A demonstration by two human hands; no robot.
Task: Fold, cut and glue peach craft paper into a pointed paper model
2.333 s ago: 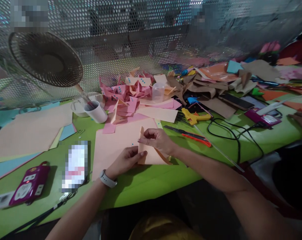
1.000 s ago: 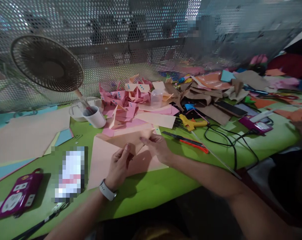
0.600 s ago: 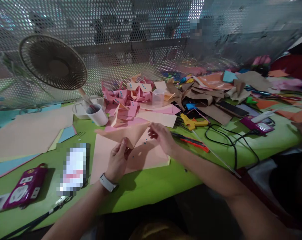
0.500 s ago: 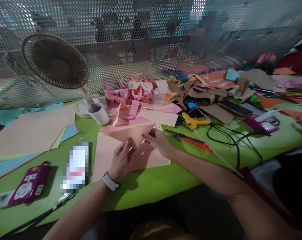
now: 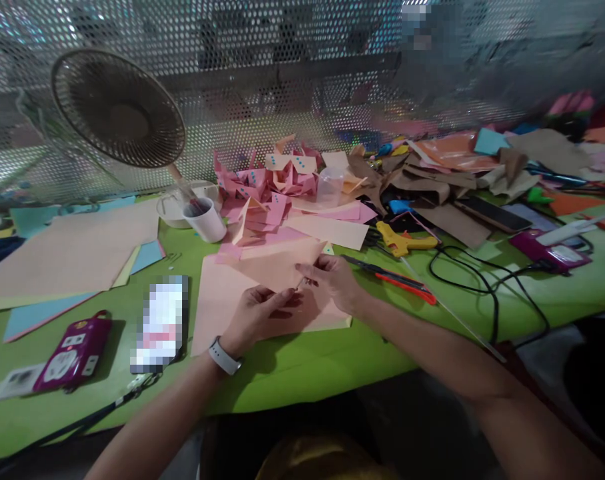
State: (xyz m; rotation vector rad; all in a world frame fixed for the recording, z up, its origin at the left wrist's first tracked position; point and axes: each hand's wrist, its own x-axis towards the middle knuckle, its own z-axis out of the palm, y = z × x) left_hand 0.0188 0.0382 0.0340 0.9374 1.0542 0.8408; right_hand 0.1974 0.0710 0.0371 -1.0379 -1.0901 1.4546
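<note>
While both hands meet over the green table (image 5: 307, 367):
Left hand (image 5: 259, 317): pinching the folded peach paper (image 5: 277, 263) from below.
Right hand (image 5: 335, 281): pinching its lower corner, beside the left.

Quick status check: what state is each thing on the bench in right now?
Left hand: pinching the folded paper.
Right hand: pinching the same paper.
Folded paper: peach, creased into a triangle, lifted above a flat sheet.
White cup: upright.
Clear cup: upright.
Glue gun: lying on its side.
Cutter: lying flat.
</note>
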